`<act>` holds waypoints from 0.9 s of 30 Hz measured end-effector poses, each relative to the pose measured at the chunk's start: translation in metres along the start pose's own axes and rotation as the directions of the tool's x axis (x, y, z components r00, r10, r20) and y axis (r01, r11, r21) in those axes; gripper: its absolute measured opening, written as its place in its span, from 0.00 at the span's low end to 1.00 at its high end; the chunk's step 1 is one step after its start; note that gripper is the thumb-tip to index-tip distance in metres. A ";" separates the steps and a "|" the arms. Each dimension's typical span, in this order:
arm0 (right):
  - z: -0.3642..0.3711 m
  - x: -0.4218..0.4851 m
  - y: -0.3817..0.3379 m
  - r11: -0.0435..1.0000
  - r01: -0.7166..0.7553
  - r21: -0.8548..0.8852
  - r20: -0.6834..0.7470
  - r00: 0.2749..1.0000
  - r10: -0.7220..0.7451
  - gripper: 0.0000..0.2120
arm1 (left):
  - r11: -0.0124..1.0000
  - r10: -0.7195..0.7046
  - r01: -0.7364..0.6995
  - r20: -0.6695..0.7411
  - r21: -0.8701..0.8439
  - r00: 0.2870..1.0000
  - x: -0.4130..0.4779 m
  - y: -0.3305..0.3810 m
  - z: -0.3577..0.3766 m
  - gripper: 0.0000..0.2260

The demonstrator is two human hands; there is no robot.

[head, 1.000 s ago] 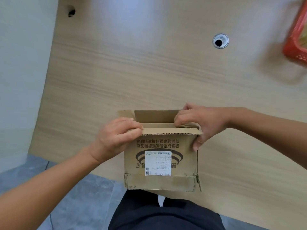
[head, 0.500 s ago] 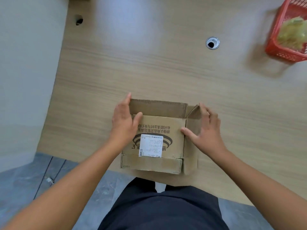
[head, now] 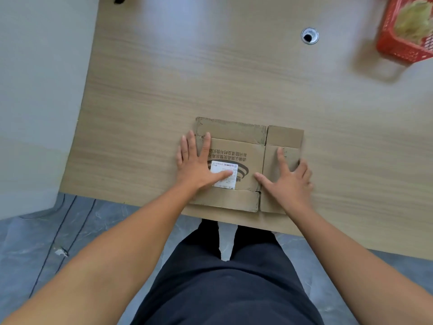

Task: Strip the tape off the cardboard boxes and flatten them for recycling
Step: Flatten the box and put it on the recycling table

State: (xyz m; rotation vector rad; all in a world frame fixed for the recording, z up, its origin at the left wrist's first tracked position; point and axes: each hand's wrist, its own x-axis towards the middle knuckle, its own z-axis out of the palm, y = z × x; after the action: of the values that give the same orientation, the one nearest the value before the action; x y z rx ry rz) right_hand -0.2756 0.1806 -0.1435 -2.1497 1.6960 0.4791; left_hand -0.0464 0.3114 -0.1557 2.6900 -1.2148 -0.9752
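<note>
One cardboard box (head: pixel 234 132) lies flat on the table (head: pixel 164 78), close against the near edge and about midway along it. Its long axis runs left to right, parallel to that edge, and its printed lettering reads upside down from the person's side. A single white label (head: pixel 222 168) sits on the wide panel. The left hand (head: pixel 199 165) presses there with fingers straight and spread, the thumb across the label. The right hand (head: pixel 288 181) presses the narrower right panel, fingers likewise straight. One red basket (head: pixel 398 48) stands at the far right corner.
</note>
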 end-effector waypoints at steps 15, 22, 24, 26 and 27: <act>-0.059 -0.048 0.074 0.664 -0.056 0.745 0.021 0.998 0.061 0.36 | 0.478 -0.104 0.176 0.144 -0.860 0.984 -0.034 0.019 -0.023 0.20; -0.109 -0.084 0.194 0.383 0.068 0.921 -0.093 0.994 0.049 0.28 | 0.312 0.116 0.185 0.230 -0.932 0.966 -0.043 0.147 -0.035 0.18; -0.119 -0.101 0.241 0.354 0.104 0.929 -0.141 0.987 0.079 0.25 | 0.331 0.153 0.134 0.194 -0.934 0.969 -0.054 0.201 -0.029 0.15; -0.128 -0.121 0.291 0.331 0.141 0.933 -0.194 0.972 0.132 0.25 | 0.387 0.217 0.036 0.129 -0.921 0.968 -0.072 0.258 -0.019 0.14; -0.135 -0.130 0.317 0.323 0.159 0.933 -0.220 0.962 0.160 0.26 | 0.416 0.262 -0.030 0.088 -0.909 0.961 -0.083 0.287 -0.014 0.14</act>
State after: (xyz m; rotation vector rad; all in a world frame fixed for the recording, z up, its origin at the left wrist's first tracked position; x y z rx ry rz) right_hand -0.6077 0.1584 0.0140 -1.2755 1.4596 -0.7664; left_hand -0.2712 0.1668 -0.0222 1.5870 -0.5806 -1.3850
